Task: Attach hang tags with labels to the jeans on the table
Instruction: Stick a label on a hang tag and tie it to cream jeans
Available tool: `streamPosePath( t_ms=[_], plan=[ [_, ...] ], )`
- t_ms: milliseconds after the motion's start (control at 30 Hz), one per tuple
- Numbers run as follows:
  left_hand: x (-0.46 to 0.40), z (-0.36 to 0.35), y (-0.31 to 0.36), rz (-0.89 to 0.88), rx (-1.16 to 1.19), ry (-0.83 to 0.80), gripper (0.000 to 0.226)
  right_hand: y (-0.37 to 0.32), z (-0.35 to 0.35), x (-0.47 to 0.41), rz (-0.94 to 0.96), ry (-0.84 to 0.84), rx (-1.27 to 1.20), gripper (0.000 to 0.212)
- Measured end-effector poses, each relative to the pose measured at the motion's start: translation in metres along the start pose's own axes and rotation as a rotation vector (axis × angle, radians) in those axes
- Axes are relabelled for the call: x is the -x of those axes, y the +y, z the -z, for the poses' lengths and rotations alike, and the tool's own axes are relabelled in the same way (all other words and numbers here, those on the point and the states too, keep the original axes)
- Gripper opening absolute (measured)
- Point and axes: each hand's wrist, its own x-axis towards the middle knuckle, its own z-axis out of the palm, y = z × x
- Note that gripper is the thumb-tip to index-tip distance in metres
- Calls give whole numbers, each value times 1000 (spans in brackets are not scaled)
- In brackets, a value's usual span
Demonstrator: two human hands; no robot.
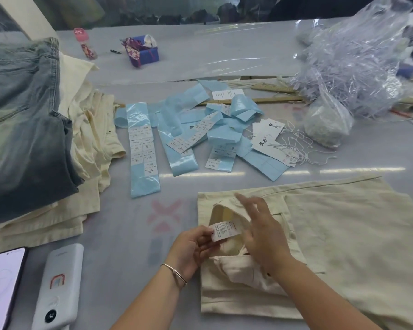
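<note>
Fingers of the left hand [193, 246] pinch a white label [224, 231] at the cream jeans [332, 234] waistband. Right hand [260, 225] hovers spread above it, near the table's [129, 234] front edge.

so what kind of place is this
Probably a clothing factory's finishing table: stacked jeans, strips of printed labels and a pile of hang tags with strings.

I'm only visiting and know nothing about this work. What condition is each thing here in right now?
Cream jeans: folded flat, waistband open.
White sewn-in care label: pinched by left hand.
Right hand: fingers spread, hovering above the label.
Blue label-backing strips: scattered, some labels still on them.
White card hang tags: loose pile, strings tangled.
Faded blue jeans: folded on a stack.
Black smartphone: screen lit.
Clear plastic bag: open, crumpled.
</note>
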Motion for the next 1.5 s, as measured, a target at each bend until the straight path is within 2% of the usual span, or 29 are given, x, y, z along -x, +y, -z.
streamPosePath(
  t_ms=[67,133,200,367,467,700,800,900,1000,1033,1133,1200,1267,1333,1433,1500],
  plan=[
    [-2,0,1,3,1,-6,19,-2,-2,1,226,20,111,63],
    [-3,-1,2,-1,2,-16,19,-2,-4,1,320,15,128,44],
    [-2,-2,2,-8,-14,-16,18,0,-6,-1,250,-14,100,35],
    [1,-4,-1,-43,-65,12,15,9,-11,-6,70,-173,77,46],
    [3,-5,-1,-52,-77,-8,17,12,-10,-14,-6,-215,-38,36],
    [7,-2,-2,-93,-187,-59,20,12,-12,-19,-3,-235,-91,35],
    [7,-1,-2,-101,-215,-81,7,12,-9,-19,0,-224,-87,33],
    [5,0,-1,-104,-228,-84,19,9,-7,-18,23,-202,-89,30],
    [7,-1,2,-126,-287,-88,9,7,-4,-19,14,-213,-117,31],
    [7,-1,6,-143,-318,-58,6,6,-3,-19,14,-224,-137,36],
    [-1,8,26,-231,-332,69,23,3,-4,-19,19,-170,-260,46],
    [-11,13,45,-289,-324,128,23,2,-7,-22,-77,-114,-371,32],
    [-28,13,65,-361,-389,219,20,3,-10,-32,-200,-168,-403,16],
    [-53,10,87,-455,-522,360,15,4,-14,-43,-225,-323,-220,7],
    [-93,-1,123,-528,-626,500,3,3,-22,-50,-120,-456,54,18],
    [-120,-8,143,-529,-676,595,26,3,-26,-53,-104,-488,112,26]
  ],
)
